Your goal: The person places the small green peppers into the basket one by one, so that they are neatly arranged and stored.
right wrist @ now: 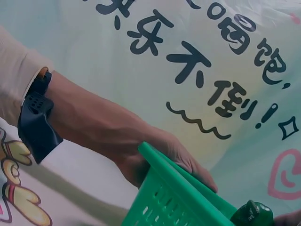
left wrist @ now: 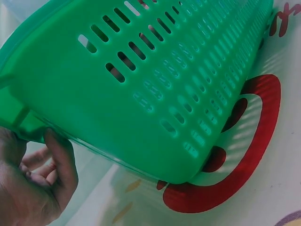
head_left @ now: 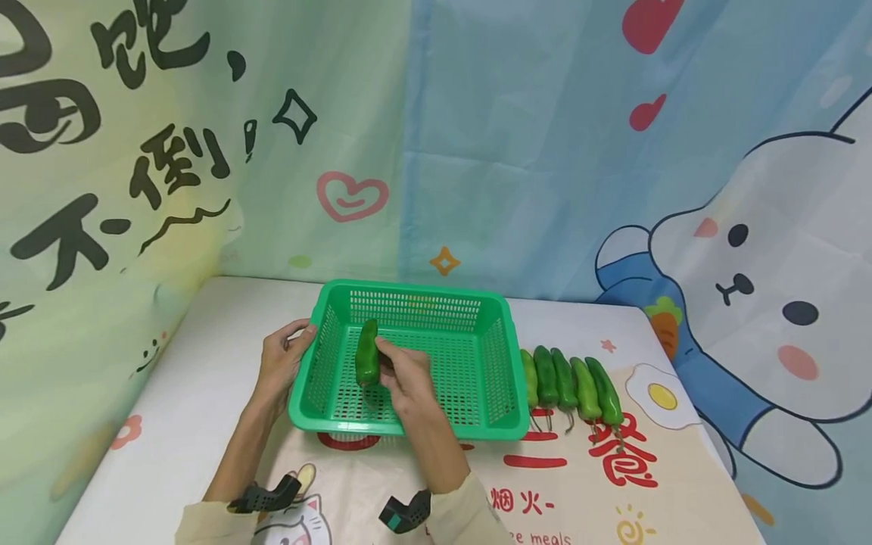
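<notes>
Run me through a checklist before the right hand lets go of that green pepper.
1. Grip: ok; the right hand holds the green pepper.
2. Aim: ok; in the head view the pepper lies inside the outline of the green plastic basket.
3. Basket steadied: ok; the left hand grips its left side.
4. Landing space: ok; no other pepper shows inside.
5. Pepper touching the basket floor: cannot tell.
6. Basket clear of the row of five green peppers: cannot tell; its rim partly hides the nearest.
</notes>
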A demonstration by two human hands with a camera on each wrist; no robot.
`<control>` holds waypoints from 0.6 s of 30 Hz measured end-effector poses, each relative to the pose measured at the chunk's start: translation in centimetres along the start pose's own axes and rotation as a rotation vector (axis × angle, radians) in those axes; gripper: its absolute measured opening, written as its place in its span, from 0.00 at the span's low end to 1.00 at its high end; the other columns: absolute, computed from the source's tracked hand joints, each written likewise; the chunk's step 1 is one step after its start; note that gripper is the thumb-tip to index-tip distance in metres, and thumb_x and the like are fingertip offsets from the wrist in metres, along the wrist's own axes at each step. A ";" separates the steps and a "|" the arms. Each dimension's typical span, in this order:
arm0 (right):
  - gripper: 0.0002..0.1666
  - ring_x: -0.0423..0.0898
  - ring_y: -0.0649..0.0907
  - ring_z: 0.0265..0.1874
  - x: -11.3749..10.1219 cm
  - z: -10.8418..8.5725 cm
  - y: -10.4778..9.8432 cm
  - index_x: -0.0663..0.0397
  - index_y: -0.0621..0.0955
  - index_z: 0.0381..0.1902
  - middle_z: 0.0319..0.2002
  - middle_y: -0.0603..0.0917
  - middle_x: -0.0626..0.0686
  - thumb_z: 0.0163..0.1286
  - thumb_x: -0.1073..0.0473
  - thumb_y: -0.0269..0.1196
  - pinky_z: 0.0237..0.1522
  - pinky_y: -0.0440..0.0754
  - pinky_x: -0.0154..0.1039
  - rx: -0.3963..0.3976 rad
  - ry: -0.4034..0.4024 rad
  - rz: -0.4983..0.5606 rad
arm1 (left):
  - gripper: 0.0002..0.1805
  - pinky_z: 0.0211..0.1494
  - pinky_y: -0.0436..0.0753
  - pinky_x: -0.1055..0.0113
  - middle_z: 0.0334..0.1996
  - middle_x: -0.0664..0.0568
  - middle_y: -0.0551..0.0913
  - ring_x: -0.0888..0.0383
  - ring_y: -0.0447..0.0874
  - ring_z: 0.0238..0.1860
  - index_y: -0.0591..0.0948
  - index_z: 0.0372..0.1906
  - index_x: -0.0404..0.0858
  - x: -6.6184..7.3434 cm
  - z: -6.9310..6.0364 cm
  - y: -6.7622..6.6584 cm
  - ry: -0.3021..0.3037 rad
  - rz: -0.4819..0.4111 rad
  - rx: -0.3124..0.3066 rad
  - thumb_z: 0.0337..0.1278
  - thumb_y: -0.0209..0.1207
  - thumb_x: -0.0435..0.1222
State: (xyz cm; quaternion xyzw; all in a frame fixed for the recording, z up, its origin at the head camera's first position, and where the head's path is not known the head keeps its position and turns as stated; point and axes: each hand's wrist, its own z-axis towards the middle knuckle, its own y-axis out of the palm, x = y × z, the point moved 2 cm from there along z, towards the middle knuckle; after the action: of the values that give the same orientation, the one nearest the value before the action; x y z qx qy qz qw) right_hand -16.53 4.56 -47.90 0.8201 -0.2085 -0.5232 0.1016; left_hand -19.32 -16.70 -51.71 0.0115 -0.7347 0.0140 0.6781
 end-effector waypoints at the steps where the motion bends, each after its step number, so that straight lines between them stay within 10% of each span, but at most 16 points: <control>1: 0.19 0.43 0.89 0.33 0.0 0.0 0.2 0.78 0.85 0.57 0.41 0.93 0.60 0.78 0.65 0.69 0.42 0.93 0.34 -0.002 0.005 0.002 | 0.28 0.43 0.96 0.68 0.45 0.49 0.95 0.62 0.96 0.37 0.75 0.74 0.28 0.0 0.0 0.0 0.000 -0.001 0.002 0.88 0.55 0.46; 18: 0.15 0.43 0.92 0.32 1.3 0.9 3.2 0.73 0.89 0.52 0.44 0.94 0.65 0.73 0.66 0.73 0.44 0.96 0.38 0.001 0.060 -0.158 | 0.28 0.42 0.95 0.69 0.43 0.53 0.95 0.66 0.95 0.36 0.75 0.74 0.28 0.2 -0.1 -0.1 0.005 -0.027 -0.002 0.88 0.55 0.45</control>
State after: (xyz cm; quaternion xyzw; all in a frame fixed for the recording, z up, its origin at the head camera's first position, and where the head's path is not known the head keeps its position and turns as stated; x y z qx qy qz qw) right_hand -17.61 1.18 -48.10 0.8493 -0.1402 -0.5047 0.0656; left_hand -19.28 -16.83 -51.46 0.0205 -0.7330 0.0041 0.6799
